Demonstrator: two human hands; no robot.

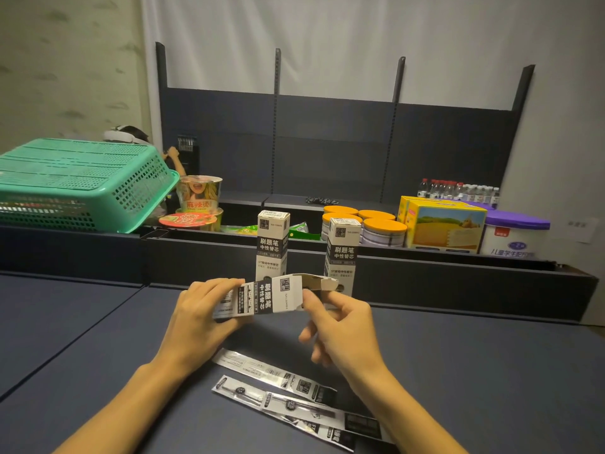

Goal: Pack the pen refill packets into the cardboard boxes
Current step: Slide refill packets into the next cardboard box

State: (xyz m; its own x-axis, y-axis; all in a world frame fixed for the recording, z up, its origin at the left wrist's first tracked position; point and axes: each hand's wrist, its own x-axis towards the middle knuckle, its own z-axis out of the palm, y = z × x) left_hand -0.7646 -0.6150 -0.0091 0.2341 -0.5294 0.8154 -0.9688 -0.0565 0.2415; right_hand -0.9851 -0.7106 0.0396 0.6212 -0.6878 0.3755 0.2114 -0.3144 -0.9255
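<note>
The left hand (199, 317) grips a light, easily crushed cardboard box (262, 298) sideways above the table (98, 339) while the right hand (340, 322) pinches its open flap, and the thin, slippery, floppy refill packets (294, 398) lying below seem best pinched mid-length.

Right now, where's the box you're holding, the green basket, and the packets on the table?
held box (266, 298), head view, printed side.
green basket (82, 181), head view, upturned bottom.
refill packets (288, 399), head view, middle of nearer packet.
</note>
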